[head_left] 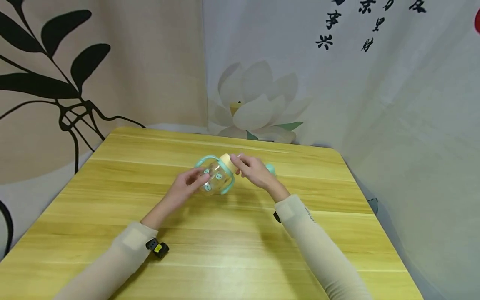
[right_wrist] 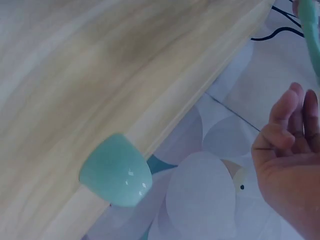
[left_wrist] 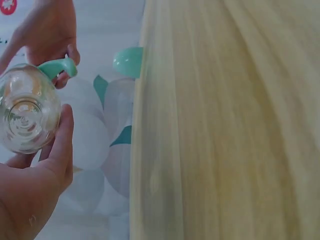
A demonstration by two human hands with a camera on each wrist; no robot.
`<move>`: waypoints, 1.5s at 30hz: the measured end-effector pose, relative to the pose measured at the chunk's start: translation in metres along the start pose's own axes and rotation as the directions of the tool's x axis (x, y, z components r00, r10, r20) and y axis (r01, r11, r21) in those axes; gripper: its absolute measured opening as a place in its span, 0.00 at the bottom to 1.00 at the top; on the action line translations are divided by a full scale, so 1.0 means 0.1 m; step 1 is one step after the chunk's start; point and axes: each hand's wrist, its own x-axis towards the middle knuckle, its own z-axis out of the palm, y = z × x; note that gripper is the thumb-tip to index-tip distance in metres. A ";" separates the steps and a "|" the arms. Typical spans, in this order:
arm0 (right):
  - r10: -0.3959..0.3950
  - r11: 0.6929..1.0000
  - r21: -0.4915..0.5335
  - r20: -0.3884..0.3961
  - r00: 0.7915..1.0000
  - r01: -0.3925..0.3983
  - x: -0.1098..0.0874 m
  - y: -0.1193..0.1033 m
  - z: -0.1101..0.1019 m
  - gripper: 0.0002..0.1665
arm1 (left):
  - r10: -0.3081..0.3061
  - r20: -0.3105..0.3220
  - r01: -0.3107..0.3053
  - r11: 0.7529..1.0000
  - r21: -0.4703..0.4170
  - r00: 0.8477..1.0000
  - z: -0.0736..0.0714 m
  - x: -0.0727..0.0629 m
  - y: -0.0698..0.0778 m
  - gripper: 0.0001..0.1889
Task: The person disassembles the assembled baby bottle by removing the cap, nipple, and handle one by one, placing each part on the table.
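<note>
A clear baby bottle with mint handles and small printed faces is held tilted above the table, its cream-yellow top toward the right. My left hand grips the bottle's body from the left, thumb on the near side. My right hand pinches at the yellow top with thumb and fingers. In the left wrist view the bottle's round base faces the camera. The right wrist view catches only a mint handle at its edge, past the right hand's bent fingers; the yellow top is outside that view.
Behind the right hand, a mint dome-shaped cover stands on the wooden table, toward its far edge. A printed cloth backdrop with a lotus and writing hangs beyond that edge. Each wrist wears a small black camera.
</note>
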 end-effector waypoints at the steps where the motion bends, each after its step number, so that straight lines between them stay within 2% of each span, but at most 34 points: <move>1: 0.007 1.000 0.001 -0.004 1.000 -0.007 0.00 0.00 0.02 0.48 | 0.010 -0.002 -0.010 1.000 0.017 1.000 0.00 0.00 -0.01 0.30; 6: 0.009 0.999 0.045 -0.035 0.999 -0.007 0.01 0.02 0.09 0.43 | 0.063 0.004 -0.064 0.997 0.049 0.998 0.02 0.00 -0.01 0.29; 10: 0.009 0.995 0.104 -0.026 1.000 -0.006 0.01 0.04 0.11 0.39 | 0.087 -0.004 -0.086 0.995 0.058 0.996 0.04 -0.01 0.00 0.26; 14: 0.018 0.981 0.193 -0.001 1.000 -0.017 0.01 0.06 0.11 0.30 | 0.082 -0.013 -0.082 0.995 0.054 0.997 0.04 -0.01 0.01 0.27; 17: 0.034 0.966 0.255 0.013 0.999 -0.036 0.00 0.07 0.10 0.25 | 0.076 -0.011 -0.075 0.996 0.056 0.997 0.03 -0.02 0.02 0.34; 20: 0.046 0.951 0.306 0.032 0.998 -0.054 -0.01 0.08 0.08 0.23 | 0.075 -0.018 -0.074 0.995 0.064 0.997 0.02 -0.02 0.04 0.39; 24: 0.051 0.931 0.360 0.060 0.997 -0.069 -0.02 0.09 0.05 0.22 | 0.065 -0.057 -0.059 0.993 0.097 0.996 -0.01 -0.02 0.08 0.39; 30: 0.031 0.922 0.382 0.078 0.996 -0.059 -0.02 0.11 0.03 0.19 | 0.053 -0.080 -0.039 0.985 0.169 0.995 -0.08 0.00 0.15 0.41; 34: 0.028 0.920 0.388 0.081 0.996 -0.057 -0.04 0.11 0.03 0.18 | 0.029 -0.069 -0.018 0.989 0.148 0.997 -0.11 0.01 0.17 0.42; 45: 0.008 0.924 0.381 0.052 0.999 -0.027 -0.08 0.12 0.07 0.17 | 0.038 -0.019 -0.036 0.993 0.112 0.999 -0.16 0.05 0.16 0.39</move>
